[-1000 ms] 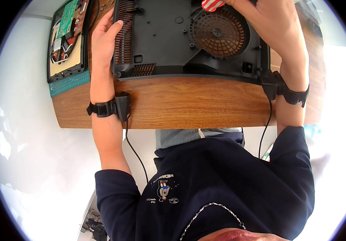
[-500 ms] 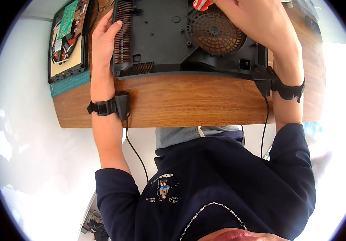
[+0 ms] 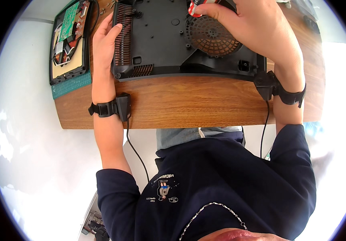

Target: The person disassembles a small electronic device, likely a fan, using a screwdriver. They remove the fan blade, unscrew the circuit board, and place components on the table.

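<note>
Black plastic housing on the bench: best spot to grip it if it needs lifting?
Probably the two short ends, one hand each. The black housing lies flat, underside up, on the wooden table, its near edge close to the table's front. The left hand already rests against the slotted left end; the right hand, holding a red-striped tool, covers the round fan grille.

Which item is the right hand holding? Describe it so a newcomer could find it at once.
On the wooden table lies a black plastic casing with a round fan grille. Just above that grille, the right hand grips a tool handle, the only red-and-white striped thing there.
</note>
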`<action>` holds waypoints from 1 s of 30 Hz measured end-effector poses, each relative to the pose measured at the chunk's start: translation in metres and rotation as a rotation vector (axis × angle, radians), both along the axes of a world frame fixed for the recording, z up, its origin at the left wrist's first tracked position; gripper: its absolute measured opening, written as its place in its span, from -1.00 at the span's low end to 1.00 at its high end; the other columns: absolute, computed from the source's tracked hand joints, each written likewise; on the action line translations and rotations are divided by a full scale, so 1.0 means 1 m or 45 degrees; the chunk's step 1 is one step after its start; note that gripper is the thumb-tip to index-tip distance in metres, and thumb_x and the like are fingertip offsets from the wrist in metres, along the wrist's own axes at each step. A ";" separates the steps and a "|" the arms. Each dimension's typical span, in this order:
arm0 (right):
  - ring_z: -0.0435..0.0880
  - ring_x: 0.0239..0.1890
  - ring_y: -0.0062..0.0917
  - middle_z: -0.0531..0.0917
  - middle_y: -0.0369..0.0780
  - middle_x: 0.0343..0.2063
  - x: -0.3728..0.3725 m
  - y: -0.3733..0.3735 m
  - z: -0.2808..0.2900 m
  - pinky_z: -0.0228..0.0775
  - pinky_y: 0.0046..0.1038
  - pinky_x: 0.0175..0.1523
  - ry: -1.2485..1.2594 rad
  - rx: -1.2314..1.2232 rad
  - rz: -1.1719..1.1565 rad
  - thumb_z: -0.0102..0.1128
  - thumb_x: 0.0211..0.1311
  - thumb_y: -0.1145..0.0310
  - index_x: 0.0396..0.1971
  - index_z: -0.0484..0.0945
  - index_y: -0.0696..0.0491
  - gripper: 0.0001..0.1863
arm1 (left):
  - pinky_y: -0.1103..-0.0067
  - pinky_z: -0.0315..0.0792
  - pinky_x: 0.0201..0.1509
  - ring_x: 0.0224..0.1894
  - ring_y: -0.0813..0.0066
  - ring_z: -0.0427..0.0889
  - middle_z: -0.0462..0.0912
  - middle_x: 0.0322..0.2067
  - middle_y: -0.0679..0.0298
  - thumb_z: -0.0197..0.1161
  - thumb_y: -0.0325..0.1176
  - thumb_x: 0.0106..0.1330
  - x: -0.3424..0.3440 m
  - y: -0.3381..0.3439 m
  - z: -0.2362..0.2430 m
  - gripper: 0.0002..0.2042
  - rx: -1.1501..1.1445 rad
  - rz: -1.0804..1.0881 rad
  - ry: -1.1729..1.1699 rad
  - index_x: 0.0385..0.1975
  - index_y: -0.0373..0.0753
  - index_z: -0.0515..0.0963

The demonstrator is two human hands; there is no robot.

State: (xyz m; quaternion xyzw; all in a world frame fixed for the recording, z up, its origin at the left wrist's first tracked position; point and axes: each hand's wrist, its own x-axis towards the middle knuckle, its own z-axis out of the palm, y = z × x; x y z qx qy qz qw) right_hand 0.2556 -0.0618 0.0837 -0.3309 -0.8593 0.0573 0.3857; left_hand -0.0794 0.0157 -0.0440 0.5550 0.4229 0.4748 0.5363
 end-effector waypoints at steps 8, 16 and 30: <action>0.65 -0.48 -0.32 0.63 -0.10 -0.50 -0.006 -0.006 0.004 0.47 -0.37 -0.34 0.012 -0.026 -0.600 0.57 0.14 0.08 -0.27 0.44 0.16 -0.47 | 0.61 0.54 0.13 0.03 0.55 0.66 0.67 0.08 0.23 0.17 -0.56 0.46 0.000 0.000 0.000 -0.56 0.009 -0.038 -0.022 0.34 -0.38 0.43; 0.71 -0.36 -0.47 0.70 -0.17 -0.38 -0.016 -0.019 0.017 0.56 -0.47 -0.20 0.164 -0.232 -0.459 0.56 0.10 0.41 -0.12 0.57 0.14 -0.61 | 0.61 0.57 0.09 0.00 0.56 0.67 0.67 0.06 0.23 0.15 -0.57 0.47 -0.002 0.000 -0.001 -0.56 -0.011 -0.015 0.000 0.34 -0.38 0.43; 0.64 0.00 -0.55 0.61 -0.20 0.00 0.015 0.007 -0.002 0.60 -0.53 0.14 0.463 -0.034 0.072 0.18 0.22 0.79 0.24 0.49 0.14 -0.44 | 0.61 0.61 0.06 -0.02 0.54 0.69 0.68 0.06 0.20 0.14 -0.58 0.47 0.001 -0.001 0.001 -0.56 0.010 -0.044 -0.035 0.34 -0.38 0.43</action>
